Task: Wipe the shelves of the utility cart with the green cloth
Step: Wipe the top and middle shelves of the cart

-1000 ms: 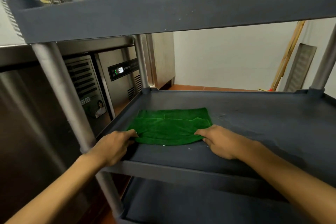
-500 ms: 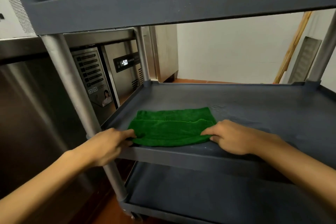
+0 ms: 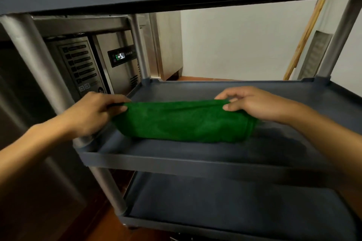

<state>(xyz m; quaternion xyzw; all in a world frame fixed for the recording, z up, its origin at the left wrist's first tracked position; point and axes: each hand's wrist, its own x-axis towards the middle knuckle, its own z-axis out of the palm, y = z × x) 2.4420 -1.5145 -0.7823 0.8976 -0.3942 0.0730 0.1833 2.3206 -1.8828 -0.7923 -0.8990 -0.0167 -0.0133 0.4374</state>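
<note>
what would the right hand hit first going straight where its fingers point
Likely the left hand, pinching the other end of the green cloth; the right hand points leftward at it.

The digital display (image 3: 121,56) on the stainless refrigeration unit (image 3: 117,76) shows lit digits reading "50". The printed label panel (image 3: 79,62) to its left carries text lines too blurred to read.
</note>
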